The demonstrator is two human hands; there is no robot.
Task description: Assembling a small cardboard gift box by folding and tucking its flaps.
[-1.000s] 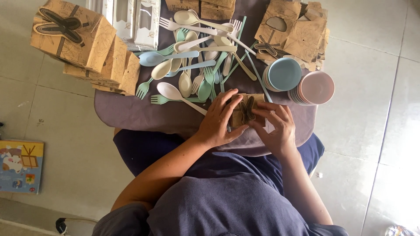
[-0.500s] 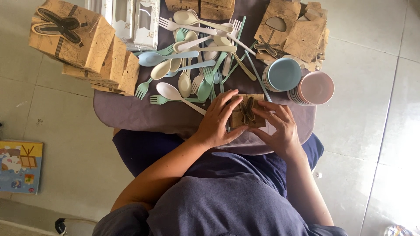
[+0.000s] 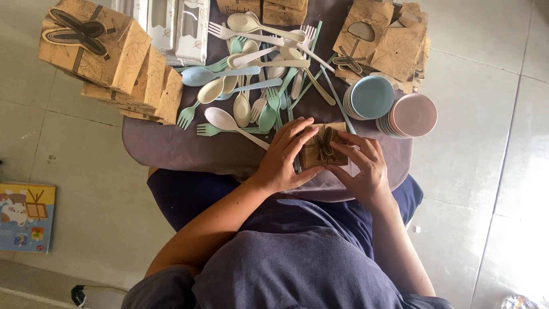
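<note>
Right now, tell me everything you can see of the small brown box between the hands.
The small brown box looks like kraft cardboard, printed with faint line patterns, with a dark butterfly-shaped closure on top. It lies flat near the front edge of the grey table, just below the heap of pastel cutlery. The left hand covers its left side, fingers on top; the right hand grips its right edge. Its lower sides are hidden.

A heap of pastel spoons and forks [image 3: 260, 74] covers the middle of the dark worktop [image 3: 171, 149], with finished brown boxes [image 3: 108, 60] stacked at one end. A blue stack of plates [image 3: 370, 97] sits touching a pink stack [image 3: 413, 115], just beside flat cardboard sleeves [image 3: 386, 43]. A picture book [image 3: 26, 217] lies on the tiled floor [image 3: 492, 143].
</note>
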